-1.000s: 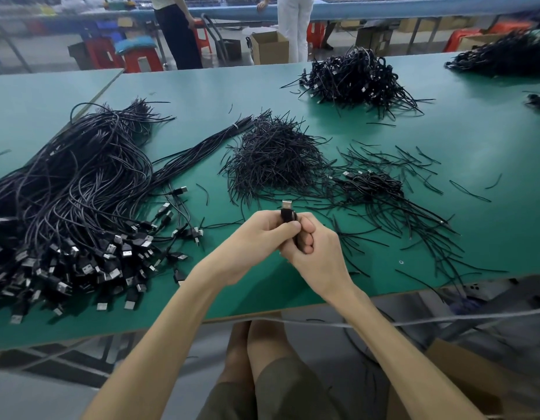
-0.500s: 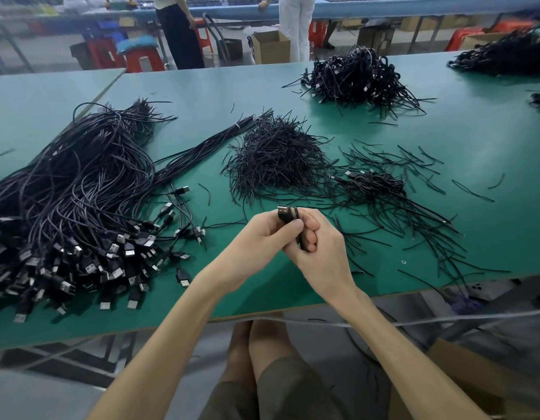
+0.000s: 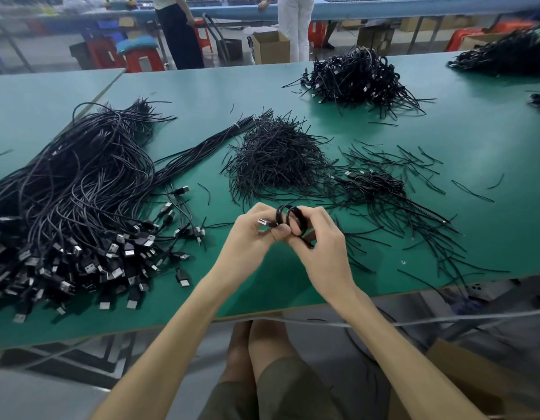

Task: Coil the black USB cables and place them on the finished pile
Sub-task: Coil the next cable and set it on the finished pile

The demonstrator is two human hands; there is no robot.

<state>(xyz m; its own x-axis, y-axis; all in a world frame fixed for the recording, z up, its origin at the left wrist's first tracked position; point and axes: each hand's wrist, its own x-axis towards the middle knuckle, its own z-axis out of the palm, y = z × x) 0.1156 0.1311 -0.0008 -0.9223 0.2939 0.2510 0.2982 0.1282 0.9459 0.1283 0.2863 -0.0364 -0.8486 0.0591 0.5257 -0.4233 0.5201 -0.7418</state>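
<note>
Fingers (image 3: pixel 264 212) of the left hand (image 3: pixel 247 237) and those of the right hand (image 3: pixel 321 247) are curled and pinched on 1 coiled black USB cable (image 3: pixel 294 221), held between them above the green table (image 3: pixel 489 140) near its front edge. 2 loops stand upright over the fingertips. Its silver plug (image 3: pixel 261 221) lies level, pointing left beside the left thumb. Left of the hands sprawls a heap of uncoiled cables (image 3: pixel 68 201); beyond them is a mound of short black ties (image 3: pixel 277 159); to the right lies a small bundled pile (image 3: pixel 374 180).
</note>
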